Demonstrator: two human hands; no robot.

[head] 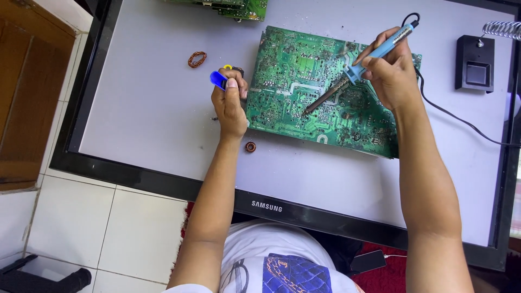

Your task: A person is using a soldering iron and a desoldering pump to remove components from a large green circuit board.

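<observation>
Soldering iron tip on a green circuit board, blue-handled tool held at the board's left edge.

A small copper wire coil [197,59] lies on the pale screen of a flat monitor [163,179] that serves as the work surface, well left of the board. The left hand [230,106] is closed around a blue-handled tool [218,80], thumb on top, just beside the left edge of the green circuit board [296,73]. A small round coil part [250,146] lies below that hand, near the board's lower left corner. The right hand [389,73] grips a blue soldering iron [374,54] like a pen, tilted, its tip touching the board near the centre. The iron's black cord [461,122] runs off to the right. A black stand [476,69] with a metal spring sits at the far right.
</observation>
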